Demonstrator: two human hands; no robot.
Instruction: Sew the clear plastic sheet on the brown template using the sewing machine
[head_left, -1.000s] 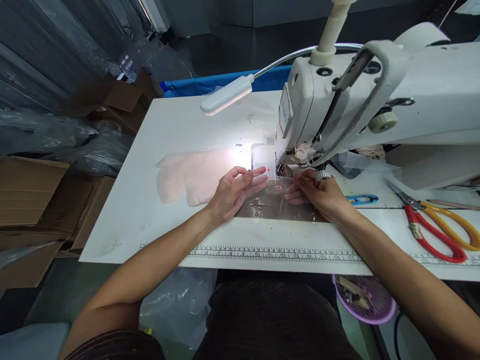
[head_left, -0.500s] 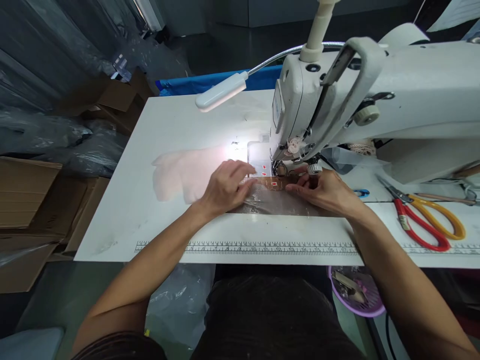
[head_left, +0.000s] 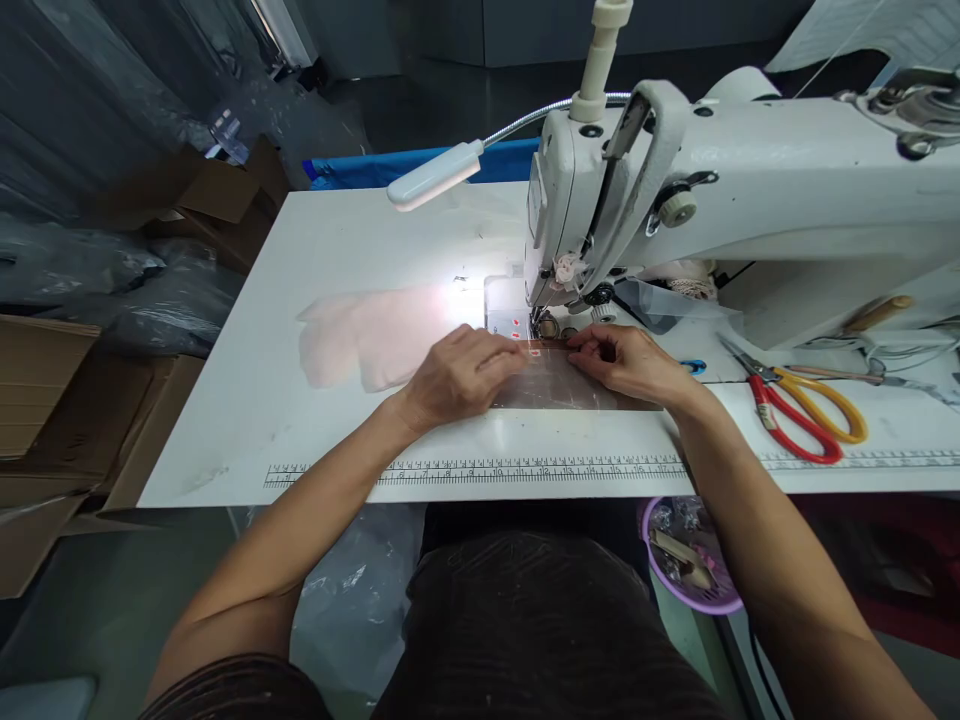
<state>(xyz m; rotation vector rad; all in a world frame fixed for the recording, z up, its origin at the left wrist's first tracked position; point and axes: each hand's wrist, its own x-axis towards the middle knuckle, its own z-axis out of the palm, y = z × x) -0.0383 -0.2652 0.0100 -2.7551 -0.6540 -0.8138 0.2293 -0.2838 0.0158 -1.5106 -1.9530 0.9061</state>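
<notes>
A thin, see-through brownish sheet (head_left: 551,390) lies flat on the table, its far edge at the presser foot (head_left: 537,322) of a white sewing machine (head_left: 574,190). My left hand (head_left: 471,370) has its fingers together on the sheet's left end, left of the foot. At the far edge, right of the foot, my right hand (head_left: 622,360) pinches the sheet between thumb and fingers. Small red marks (head_left: 516,323) show beside the needle plate and on the strip between my hands. My fingers hide part of the sheet's edge.
Red-and-yellow-handled scissors (head_left: 806,410) lie to the right, near a small blue tool (head_left: 694,367). A pinkish translucent piece (head_left: 375,335) rests at left under the lamp (head_left: 436,175). A printed ruler (head_left: 525,470) runs along the front edge; a purple basket (head_left: 724,605) sits below.
My left thumb and forefinger, earlier apart, have come together at the sheet's edge. My right fingers have closed into a pinch. The camera view has shifted slightly.
</notes>
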